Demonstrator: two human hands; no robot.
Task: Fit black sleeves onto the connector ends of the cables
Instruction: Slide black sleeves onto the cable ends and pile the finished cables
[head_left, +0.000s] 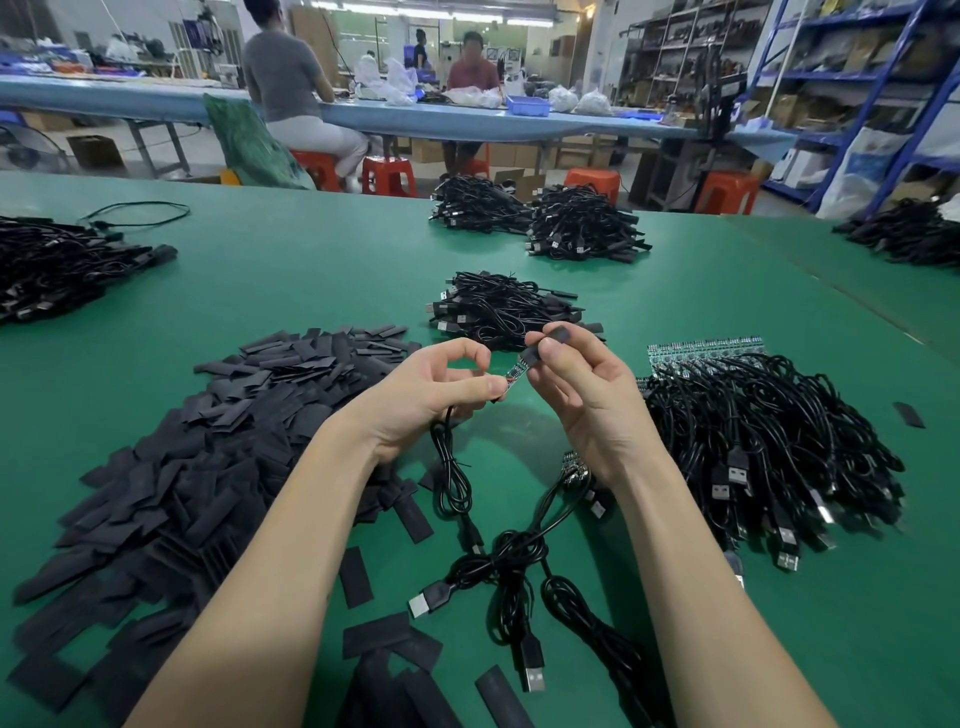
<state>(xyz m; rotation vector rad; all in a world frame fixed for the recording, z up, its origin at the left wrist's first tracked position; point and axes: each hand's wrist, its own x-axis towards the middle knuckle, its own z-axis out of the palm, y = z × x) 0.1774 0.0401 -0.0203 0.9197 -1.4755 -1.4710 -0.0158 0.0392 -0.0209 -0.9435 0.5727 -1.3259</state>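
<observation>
Left hand (436, 384) pinches the cable (451, 467) end, right hand (576, 379) pinches a black sleeve (557, 335); the joint's mostly hidden by fingers, green table (311, 270) open behind.

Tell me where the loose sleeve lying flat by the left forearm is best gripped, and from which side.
Pinch the loose sleeve across its two long edges, near the far short end, coming from above. It lies flat on the green table, apart from the sleeve pile, long axis running roughly away from the person, so the narrow width probably suits a thumb and forefinger. The left forearm crowds its left side.
</observation>
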